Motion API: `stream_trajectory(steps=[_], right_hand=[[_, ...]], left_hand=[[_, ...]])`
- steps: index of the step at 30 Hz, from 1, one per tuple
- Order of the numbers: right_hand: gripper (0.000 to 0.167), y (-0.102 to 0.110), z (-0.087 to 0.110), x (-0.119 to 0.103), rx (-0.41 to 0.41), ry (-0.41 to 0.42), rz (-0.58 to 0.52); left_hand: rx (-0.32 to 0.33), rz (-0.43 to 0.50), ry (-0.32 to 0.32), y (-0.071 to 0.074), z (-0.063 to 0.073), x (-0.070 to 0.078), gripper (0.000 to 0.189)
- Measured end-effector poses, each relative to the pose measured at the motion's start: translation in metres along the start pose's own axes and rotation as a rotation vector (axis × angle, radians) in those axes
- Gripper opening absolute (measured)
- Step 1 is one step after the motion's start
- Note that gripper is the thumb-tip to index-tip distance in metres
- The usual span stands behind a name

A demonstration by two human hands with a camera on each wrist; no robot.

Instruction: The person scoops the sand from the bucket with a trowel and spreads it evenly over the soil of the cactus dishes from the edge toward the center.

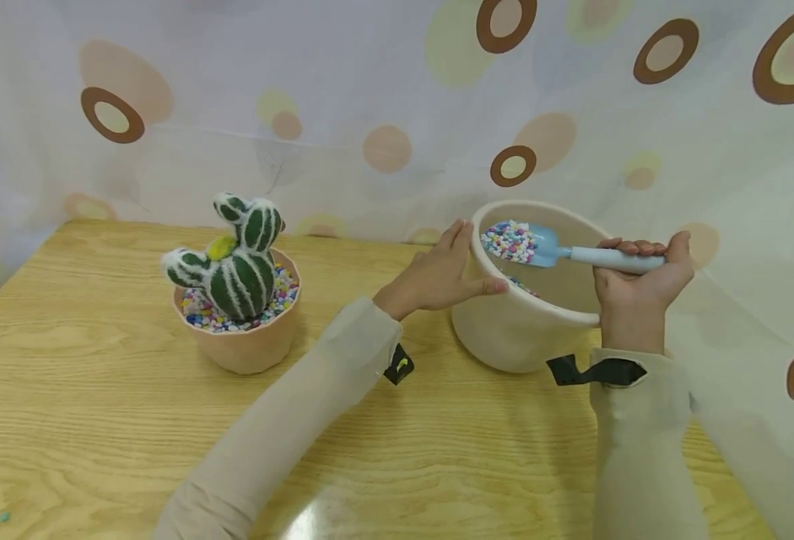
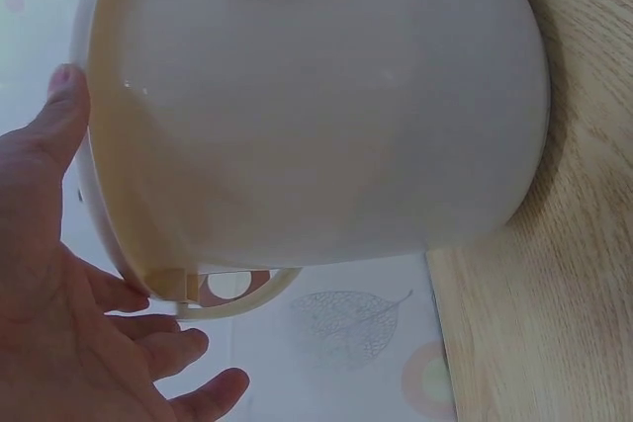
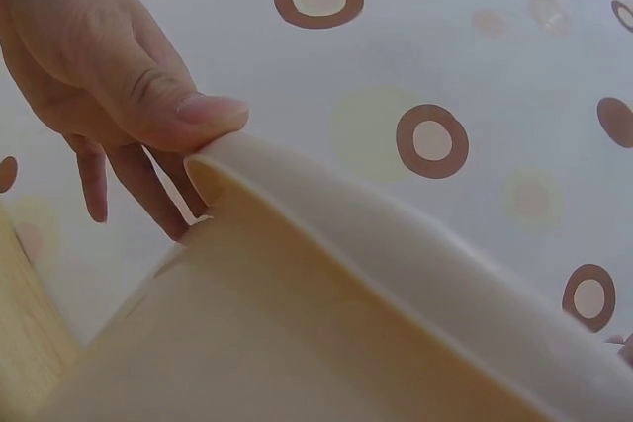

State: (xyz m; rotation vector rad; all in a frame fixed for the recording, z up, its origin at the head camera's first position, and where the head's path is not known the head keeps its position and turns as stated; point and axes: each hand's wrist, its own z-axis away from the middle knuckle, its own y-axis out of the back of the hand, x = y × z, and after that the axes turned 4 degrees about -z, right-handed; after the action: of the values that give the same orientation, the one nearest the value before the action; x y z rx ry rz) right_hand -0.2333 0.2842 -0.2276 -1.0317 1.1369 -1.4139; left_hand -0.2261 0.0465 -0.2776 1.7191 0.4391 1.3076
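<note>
On the right of the head view stands a cream bucket (image 1: 515, 330), with some coloured pebbles low inside it. My left hand (image 1: 437, 270) grips its rim on the left side; the right wrist view shows that thumb (image 3: 213, 111) over the rim and fingers outside. With my right hand (image 1: 643, 296), fingers wrapped round the white handle, I hold a small shovel (image 1: 544, 246) with a blue blade. Colourful pebbles (image 1: 508, 241) heap on the blade, which lies over the bucket's mouth near the left rim.
To the left on the wooden table (image 1: 370, 465) stands a peach pot (image 1: 245, 351) of coloured pebbles, holding a green cactus (image 1: 242, 285) with white fuzzy stripes. A patterned cloth (image 1: 343, 75) hangs behind. One tiny teal bit (image 1: 4, 517) lies near the front left.
</note>
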Motion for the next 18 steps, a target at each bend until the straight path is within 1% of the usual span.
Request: stream_trajectory(steps=[5, 8, 13, 15, 18], right_hand=[[0.06, -0.0003, -0.0007, 0.0006, -0.005, -0.003, -0.016], [0.061, -0.0013, -0.0012, 0.0006, 0.003, -0.009, -0.025], [0.061, -0.0024, -0.0022, -0.0003, 0.008, -0.016, -0.038], [0.06, -0.0035, -0.0018, -0.0009, 0.018, -0.017, -0.041], [0.06, -0.0052, -0.0013, 0.0008, 0.034, -0.014, -0.055]], left_hand=[[0.011, 0.02, 0.002, 0.0008, 0.0008, -0.0006, 0.104], [0.033, 0.028, -0.007, 0.0015, 0.0011, -0.0009, 0.103], [0.046, 0.043, -0.029, 0.0013, 0.0007, -0.0005, 0.103], [0.056, 0.068, -0.037, 0.0002, -0.0003, -0.0002, 0.103], [0.081, 0.131, -0.055, -0.0012, -0.0004, -0.0015, 0.103]])
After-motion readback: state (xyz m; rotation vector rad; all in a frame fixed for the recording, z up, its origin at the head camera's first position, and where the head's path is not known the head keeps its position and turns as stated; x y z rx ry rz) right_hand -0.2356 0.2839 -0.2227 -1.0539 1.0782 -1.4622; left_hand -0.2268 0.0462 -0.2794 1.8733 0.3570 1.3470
